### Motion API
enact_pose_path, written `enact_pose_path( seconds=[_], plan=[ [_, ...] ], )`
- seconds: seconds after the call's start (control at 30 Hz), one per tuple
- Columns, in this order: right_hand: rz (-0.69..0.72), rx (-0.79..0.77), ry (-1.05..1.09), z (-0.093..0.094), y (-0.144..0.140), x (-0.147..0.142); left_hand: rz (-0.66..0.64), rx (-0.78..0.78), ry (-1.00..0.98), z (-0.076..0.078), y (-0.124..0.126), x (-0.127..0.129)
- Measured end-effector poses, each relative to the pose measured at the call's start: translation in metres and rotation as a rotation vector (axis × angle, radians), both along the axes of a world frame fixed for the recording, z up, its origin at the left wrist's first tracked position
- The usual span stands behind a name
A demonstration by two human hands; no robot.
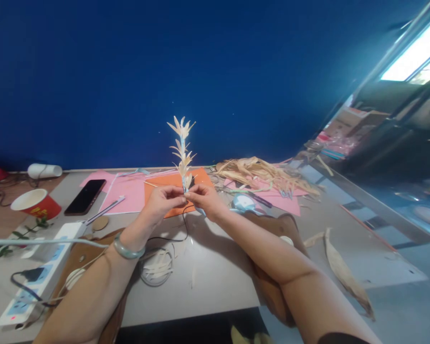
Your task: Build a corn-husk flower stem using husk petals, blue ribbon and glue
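Observation:
A stem of pale, pointed husk-like petals (pixel 184 165) stands upright in tiers along a light blue wrapped stalk. My left hand (pixel 163 203), with a pale green bangle (pixel 129 247) on its wrist, pinches the stalk's lower end between thumb and fingers. Right beside it, my right hand (pixel 205 199) is closed on the same lower end. A bit of light blue material shows under the right fingers; its kind is unclear. Behind both hands lies an orange sheet (pixel 157 191). Nearer to me, a round shallow dish (pixel 156 270) holds thin pale strips.
Dried husks (pixel 251 169) are heaped at the back right, near a light blue rounded object (pixel 242 202) and a black pen (pixel 261 199). A phone (pixel 86 197), a red paper cup (pixel 45 206) and a power strip (pixel 39 277) with cords occupy the left. A loose husk (pixel 344 270) lies right.

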State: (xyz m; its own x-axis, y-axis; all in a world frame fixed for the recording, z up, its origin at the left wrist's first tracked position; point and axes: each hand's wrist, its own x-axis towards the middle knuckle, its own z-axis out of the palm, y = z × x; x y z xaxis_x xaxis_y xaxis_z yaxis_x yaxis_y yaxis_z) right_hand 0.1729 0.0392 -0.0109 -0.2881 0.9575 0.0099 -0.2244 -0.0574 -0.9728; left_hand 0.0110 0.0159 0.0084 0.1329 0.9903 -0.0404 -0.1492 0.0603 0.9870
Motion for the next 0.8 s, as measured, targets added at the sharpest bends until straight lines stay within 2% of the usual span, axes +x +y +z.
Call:
enact_pose_path(
  seconds=[0.2, 0.5, 0.7, 0.8],
  plan=[
    [0.003, -0.017, -0.006, 0.000, 0.001, 0.000, 0.071, 0.038, -0.001, -0.005, 0.001, 0.002],
    [0.068, -0.012, -0.038, 0.000, 0.007, 0.005, 0.023, 0.016, 0.043, 0.001, 0.001, 0.001],
    [0.031, 0.200, -0.181, 0.007, 0.012, 0.014, 0.015, 0.062, 0.080, 0.002, 0.002, 0.000],
    [0.076, 0.253, -0.278, 0.010, 0.013, 0.016, 0.010, 0.080, 0.067, 0.000, 0.003, 0.001]
  ],
)
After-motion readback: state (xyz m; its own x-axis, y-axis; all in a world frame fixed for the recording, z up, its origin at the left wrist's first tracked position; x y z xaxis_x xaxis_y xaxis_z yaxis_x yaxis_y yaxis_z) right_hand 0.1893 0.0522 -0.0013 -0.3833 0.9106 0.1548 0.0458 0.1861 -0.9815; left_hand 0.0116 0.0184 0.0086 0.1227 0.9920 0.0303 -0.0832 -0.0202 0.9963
